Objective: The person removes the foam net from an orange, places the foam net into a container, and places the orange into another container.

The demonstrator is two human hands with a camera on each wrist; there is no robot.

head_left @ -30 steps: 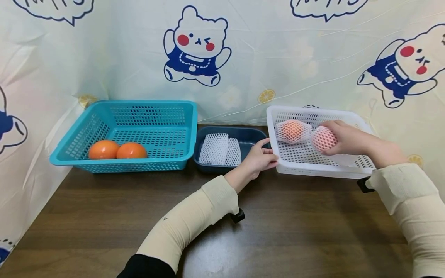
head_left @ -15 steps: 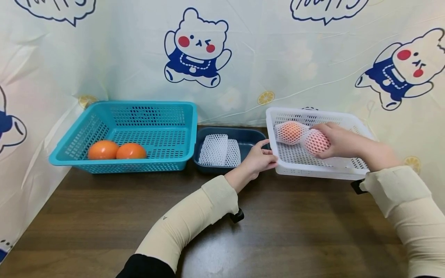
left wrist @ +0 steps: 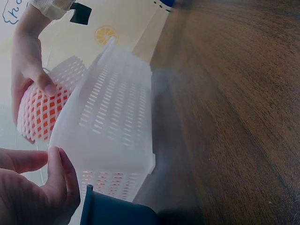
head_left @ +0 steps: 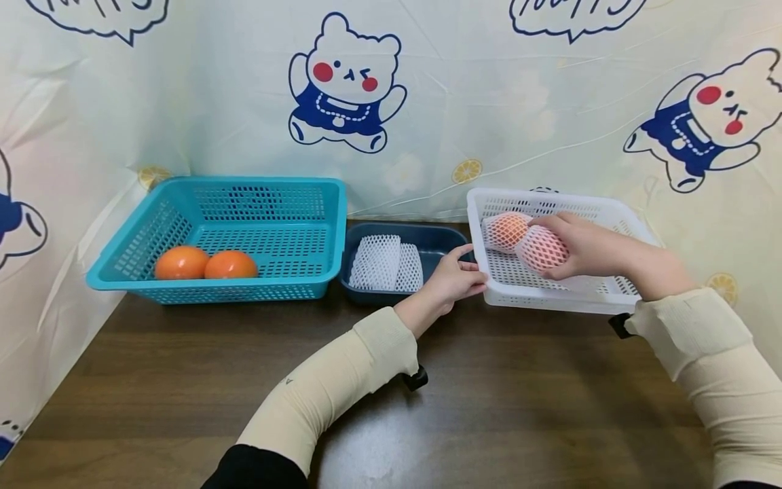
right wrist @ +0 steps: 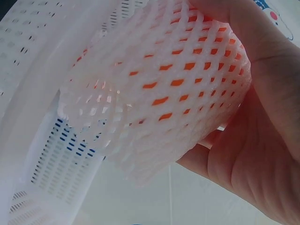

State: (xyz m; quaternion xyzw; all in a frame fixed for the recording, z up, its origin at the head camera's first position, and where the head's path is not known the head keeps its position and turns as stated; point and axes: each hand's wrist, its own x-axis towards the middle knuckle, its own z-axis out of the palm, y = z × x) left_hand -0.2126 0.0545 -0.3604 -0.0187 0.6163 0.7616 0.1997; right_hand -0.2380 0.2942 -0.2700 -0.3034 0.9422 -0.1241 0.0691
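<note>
In the head view my right hand point(head_left: 583, 248) grips an orange in a white foam net sleeve point(head_left: 542, 248), inside the white basket point(head_left: 544, 299). The right wrist view shows the netted orange point(right wrist: 187, 75) held between thumb and fingers, one end of its sleeve loose. A second netted orange point(head_left: 508, 231) lies at the basket's left end, close beside the held one. My left hand point(head_left: 453, 277) pinches the basket's near left corner; the left wrist view has the thumb and fingertips point(left wrist: 55, 161) meeting at the white rim.
Left of the white basket stands a dark blue tray point(head_left: 436, 238) with folded white foam nets point(head_left: 375, 261). Further left, a teal basket point(head_left: 269, 292) holds two bare oranges point(head_left: 231, 265). All stand on a brown wooden table point(head_left: 519, 394) against a printed curtain point(head_left: 464, 102).
My right hand has moved left inside the white basket with the netted orange, bringing it against or very near the other one. The left hand stays at the basket's corner.
</note>
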